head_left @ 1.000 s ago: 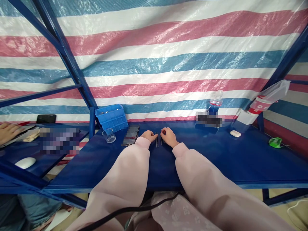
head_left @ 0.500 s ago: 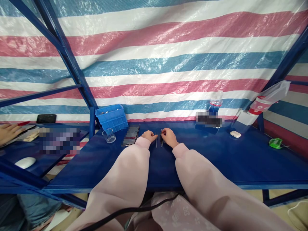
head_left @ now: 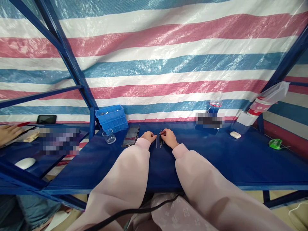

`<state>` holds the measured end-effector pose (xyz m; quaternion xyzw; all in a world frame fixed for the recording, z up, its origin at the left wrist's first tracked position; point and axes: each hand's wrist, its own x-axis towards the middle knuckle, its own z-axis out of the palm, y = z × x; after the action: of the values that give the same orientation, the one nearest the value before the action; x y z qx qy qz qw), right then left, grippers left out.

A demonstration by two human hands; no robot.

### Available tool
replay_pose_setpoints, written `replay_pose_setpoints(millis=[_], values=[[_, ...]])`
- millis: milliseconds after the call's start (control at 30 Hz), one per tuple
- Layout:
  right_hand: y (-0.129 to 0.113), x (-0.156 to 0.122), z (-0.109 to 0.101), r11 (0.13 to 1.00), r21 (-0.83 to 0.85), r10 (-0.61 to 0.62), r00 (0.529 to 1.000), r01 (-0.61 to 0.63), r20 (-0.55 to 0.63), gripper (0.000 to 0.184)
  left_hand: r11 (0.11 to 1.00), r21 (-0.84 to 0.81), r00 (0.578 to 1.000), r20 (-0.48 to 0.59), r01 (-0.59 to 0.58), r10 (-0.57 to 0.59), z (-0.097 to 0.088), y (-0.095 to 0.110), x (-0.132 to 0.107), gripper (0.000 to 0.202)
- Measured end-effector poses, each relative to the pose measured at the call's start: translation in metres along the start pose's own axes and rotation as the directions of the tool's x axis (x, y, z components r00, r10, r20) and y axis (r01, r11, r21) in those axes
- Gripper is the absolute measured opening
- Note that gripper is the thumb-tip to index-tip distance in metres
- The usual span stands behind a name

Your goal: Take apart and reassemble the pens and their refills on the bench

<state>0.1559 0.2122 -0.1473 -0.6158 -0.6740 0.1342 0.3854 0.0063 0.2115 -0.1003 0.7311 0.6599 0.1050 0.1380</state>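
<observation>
Several thin dark pen-like sticks point(head_left: 161, 141) stand or lie close together on the blue table, in front of my right hand point(head_left: 169, 138). My right hand is closed, thumb and fingers pinched on the sticks at their near side. A single thin stick point(head_left: 156, 141) is a little to the left, apart from that group. My left hand point(head_left: 149, 137) rests beside it with curled fingers, the tips close to the stick; whether they hold anything is hidden. Left of my left hand lies a phone point(head_left: 132, 136).
A blue compartment box point(head_left: 112, 118) and clear cup point(head_left: 109, 137) stand at the left. To the right are a bottle point(head_left: 215, 106), white earphone case point(head_left: 235, 134), green item point(head_left: 275, 144) and red-white cup point(head_left: 258, 106). Another person's hand point(head_left: 9, 134) is at the far left.
My left fingertips have shifted very slightly left, away from the single stick. My right hand has moved hardly at all and stays at the group of sticks.
</observation>
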Motion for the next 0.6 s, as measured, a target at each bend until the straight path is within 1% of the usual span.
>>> replay_pose_setpoints(millis=[600], values=[[-0.0001,0.0006,-0.0004,0.999,0.003,0.033,0.999,-0.033,0.010,0.008,1.000,-0.012,1.000,-0.012,-0.004,0.003,-0.0006,0.0011,-0.0019,0.027]])
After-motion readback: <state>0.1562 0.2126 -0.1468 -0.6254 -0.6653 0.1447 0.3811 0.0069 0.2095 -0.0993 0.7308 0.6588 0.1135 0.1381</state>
